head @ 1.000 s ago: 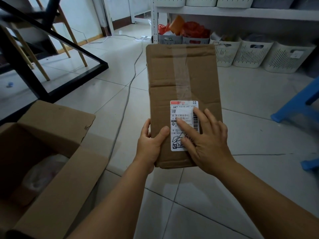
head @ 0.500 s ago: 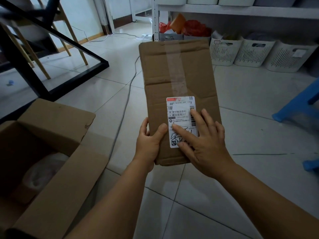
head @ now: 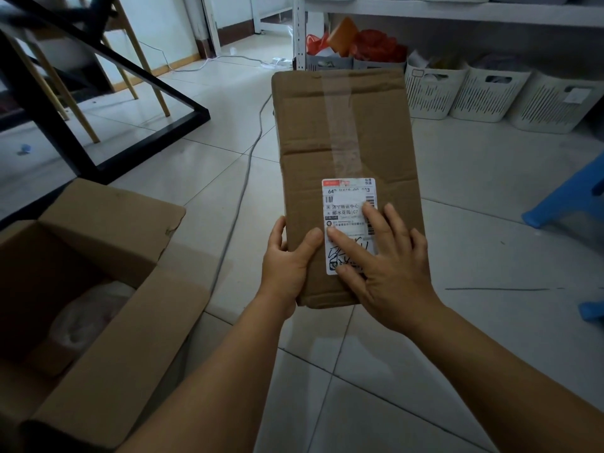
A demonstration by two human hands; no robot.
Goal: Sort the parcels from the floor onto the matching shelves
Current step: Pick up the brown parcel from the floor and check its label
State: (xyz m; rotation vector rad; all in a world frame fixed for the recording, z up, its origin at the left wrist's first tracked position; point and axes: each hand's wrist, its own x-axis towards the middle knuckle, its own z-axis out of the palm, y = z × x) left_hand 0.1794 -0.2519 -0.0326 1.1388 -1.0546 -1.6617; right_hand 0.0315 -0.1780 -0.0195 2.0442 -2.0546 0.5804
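Observation:
A flat brown cardboard parcel (head: 343, 142), taped along its middle, is held up in the air before me. My left hand (head: 287, 263) grips its near left corner, thumb on top. My right hand (head: 382, 266) lies flat on the parcel's top with fingers spread over the lower half of a white shipping label (head: 346, 204). A white shelf (head: 457, 9) runs across the back right, with white slotted baskets (head: 490, 96) on the floor beneath it.
An open cardboard box (head: 108, 282) holding a pale plastic-wrapped parcel (head: 85, 318) stands at the lower left. A black table frame (head: 157, 132) and wooden chair legs are at the back left. A grey cable (head: 245, 171) crosses the tiles. A blue stool (head: 568, 204) stands right.
The parcel has shifted slightly left and closer. My right fingers have slid down the label, uncovering more of its printed upper part.

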